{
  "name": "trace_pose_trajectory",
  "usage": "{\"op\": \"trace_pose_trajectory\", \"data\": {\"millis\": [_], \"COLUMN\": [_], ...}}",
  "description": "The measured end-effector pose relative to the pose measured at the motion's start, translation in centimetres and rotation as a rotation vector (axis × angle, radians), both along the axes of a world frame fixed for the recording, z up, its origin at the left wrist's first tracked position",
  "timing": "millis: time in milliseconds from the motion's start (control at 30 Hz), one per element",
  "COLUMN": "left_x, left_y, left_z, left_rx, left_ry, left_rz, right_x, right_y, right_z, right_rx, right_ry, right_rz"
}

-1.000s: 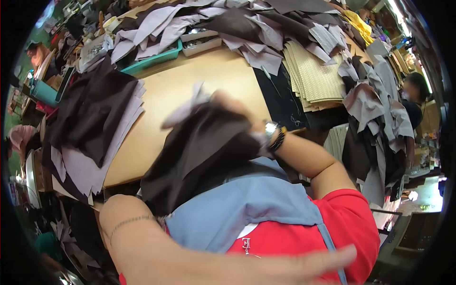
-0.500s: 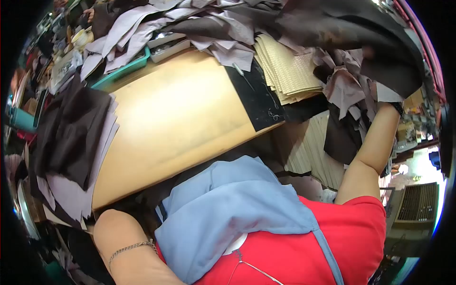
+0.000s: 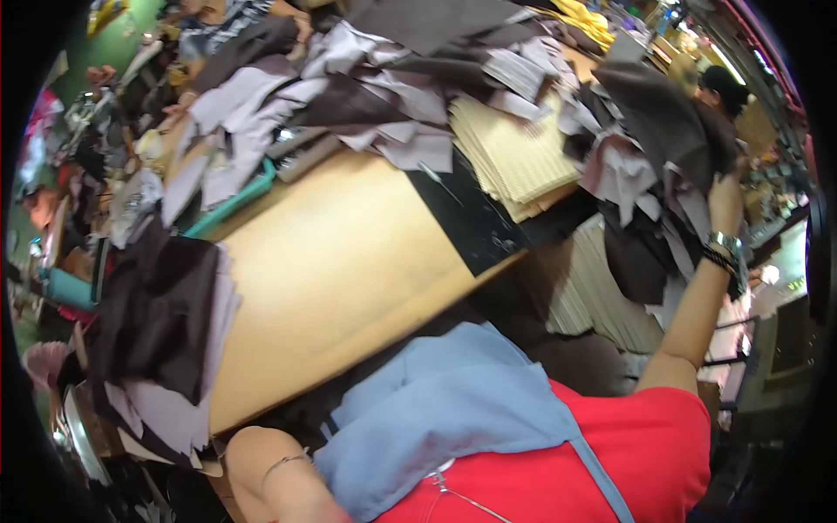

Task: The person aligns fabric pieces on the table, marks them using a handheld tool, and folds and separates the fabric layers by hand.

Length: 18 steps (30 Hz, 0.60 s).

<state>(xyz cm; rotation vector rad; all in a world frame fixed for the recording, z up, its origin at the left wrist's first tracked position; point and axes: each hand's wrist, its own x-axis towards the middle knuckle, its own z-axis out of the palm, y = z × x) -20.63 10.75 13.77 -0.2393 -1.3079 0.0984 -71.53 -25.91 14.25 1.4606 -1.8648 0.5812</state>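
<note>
My right arm reaches out to the far right, a metal bracelet and dark beads at its wrist. There my right hand (image 3: 725,199) grips the lower edge of a dark brown leather piece (image 3: 658,109), which drapes over a heap of similar scraps. Pale lilac undersides (image 3: 621,174) show in that heap. Near the table's left front corner is my left hand (image 3: 253,453), below a chain bracelet; its fingers are hidden. Close to it, a stack of dark leather pieces (image 3: 157,314) hangs over the table's left end.
The wooden table (image 3: 331,261) carries a black mat (image 3: 458,222) with a pen-like tool (image 3: 438,181). A stack of cream textured sheets (image 3: 514,157) lies beside it. Behind are a teal tray (image 3: 231,205) and piled leather (image 3: 375,105). Another person (image 3: 724,91) is at upper right.
The large dark leather piece has come down and right, and my right hand now shows at its edge. The view has shifted, so the table appears lower and further right.
</note>
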Motion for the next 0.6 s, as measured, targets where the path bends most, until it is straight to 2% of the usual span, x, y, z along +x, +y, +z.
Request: {"op": "trace_pose_trajectory", "data": {"millis": [33, 67, 100, 133, 200, 267, 300, 333, 367, 400, 467, 500, 567, 600], "left_x": [0.5, 1.3, 2.1, 2.4, 3.1, 6.3, 6.3, 7.3, 9.0, 11.1, 15.1, 17.2, 21.8, 23.2], "left_y": [-0.2, -0.1, 0.3, 0.4, 0.5, -4.5, -5.4, -5.9, -6.1, -5.9, -4.9, -4.1, -1.6, -0.3], "left_z": [-1.7, -4.5, -7.5, -9.5, -13.5, -13.3, -14.7, -15.7, -16.6, -17.5, -18.7, -19.2, -21.9, -22.2], "left_rx": [-0.122, -0.25, -0.385, -0.069, 0.625, 0.673, 0.899, 0.999, 1.098, 1.22, 1.419, 1.489, 1.599, 1.736], "left_ry": [-0.007, -0.012, -0.011, -0.216, -0.625, -0.911, -0.865, -0.868, -0.867, -0.793, -0.603, -0.484, -0.298, -0.274], "left_rz": [0.248, 0.486, 0.714, 0.728, 0.95, 0.906, 1.011, 1.177, 1.343, 1.502, 1.869, 2.075, 2.241, 2.171], "right_x": [1.7, 3.9, 6.6, 9.6, 15.5, 20.5, 23.4, 26.0, 27.9, 29.7, 34.0, 35.7, 37.9, 38.8], "right_y": [0.4, 0.6, 1.1, 1.7, 2.7, 2.6, 3.0, 3.4, 3.2, 3.2, 5.8, 7.3, 9.6, 10.3], "right_z": [0.4, 0.8, 1.9, 2.6, 2.3, 0.0, -1.7, -3.7, -6.3, -9.1, -13.2, -14.7, -18.0, -19.3], "right_rx": [-0.156, -0.424, -0.473, -0.516, -0.394, -0.241, -0.106, 0.029, 0.19, 0.358, 0.637, 0.673, 0.766, 0.818], "right_ry": [0.07, 0.196, 0.244, 0.297, 0.227, 0.096, 0.074, 0.059, -0.036, -0.127, -0.158, -0.123, -0.083, -0.078], "right_rz": [0.093, 0.257, 0.307, 0.352, 0.435, 0.757, 0.811, 0.871, 1.058, 1.235, 1.369, 1.409, 1.467, 1.49]}}
